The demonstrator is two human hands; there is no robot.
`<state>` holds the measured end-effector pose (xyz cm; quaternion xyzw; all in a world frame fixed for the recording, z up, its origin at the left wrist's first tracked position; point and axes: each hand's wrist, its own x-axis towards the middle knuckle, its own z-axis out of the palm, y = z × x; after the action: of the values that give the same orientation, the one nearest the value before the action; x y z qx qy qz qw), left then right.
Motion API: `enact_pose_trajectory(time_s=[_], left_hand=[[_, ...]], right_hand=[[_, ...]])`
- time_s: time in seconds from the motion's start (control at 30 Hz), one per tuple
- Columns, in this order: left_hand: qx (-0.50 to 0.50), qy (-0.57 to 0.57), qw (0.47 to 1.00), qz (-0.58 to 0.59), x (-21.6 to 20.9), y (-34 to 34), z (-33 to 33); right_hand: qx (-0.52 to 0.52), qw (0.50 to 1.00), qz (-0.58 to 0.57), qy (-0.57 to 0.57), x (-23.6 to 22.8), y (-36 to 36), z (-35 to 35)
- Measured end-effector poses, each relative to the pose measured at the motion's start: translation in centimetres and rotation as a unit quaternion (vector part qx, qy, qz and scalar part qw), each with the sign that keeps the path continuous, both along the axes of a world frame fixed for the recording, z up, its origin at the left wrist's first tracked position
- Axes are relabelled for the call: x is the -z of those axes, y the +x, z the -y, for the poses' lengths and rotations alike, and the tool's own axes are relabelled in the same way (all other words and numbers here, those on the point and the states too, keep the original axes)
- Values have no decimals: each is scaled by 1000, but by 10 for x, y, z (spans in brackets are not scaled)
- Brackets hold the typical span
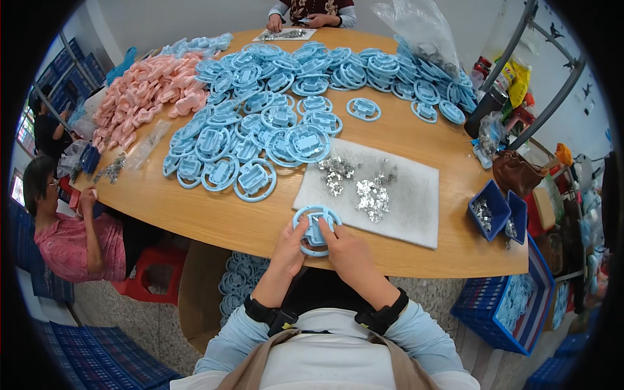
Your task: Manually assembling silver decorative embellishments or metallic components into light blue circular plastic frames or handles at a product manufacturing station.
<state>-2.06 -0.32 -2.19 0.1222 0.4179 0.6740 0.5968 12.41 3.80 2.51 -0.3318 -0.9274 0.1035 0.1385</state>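
Observation:
Between my two hands, at the table's near edge, is a light-blue round plastic part with a ring around a raised middle. My left hand grips its left side, the thumb on the face. My right hand holds the right side, its thumb pressing near the middle; whether a small piece lies under that thumb is hidden. Just beyond, small shiny metal pieces lie in loose heaps on a white foam sheet. To the left of the sheet spreads a big pile of the same blue parts.
Pink plastic parts are heaped at the far left. Blue bins with metal pieces stand at the right table edge. A blue crate is on the floor at right. One co-worker sits left, another across the table.

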Motion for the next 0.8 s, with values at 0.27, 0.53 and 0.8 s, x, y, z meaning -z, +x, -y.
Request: enact_pose_trajectory(time_s=[0.27,0.53,0.8], left_hand=[[-1,-15,1000,-7,-13,2,-3],[5,4,1000,-16,-2,1,-1],[6,-4,998,-63,-7,4,2]], right_hand=[[11,1000,-3,0,6,-6,-1],[5,1000,-22,7,7,0,2],[7,994,87,72,-3,-15,13]])
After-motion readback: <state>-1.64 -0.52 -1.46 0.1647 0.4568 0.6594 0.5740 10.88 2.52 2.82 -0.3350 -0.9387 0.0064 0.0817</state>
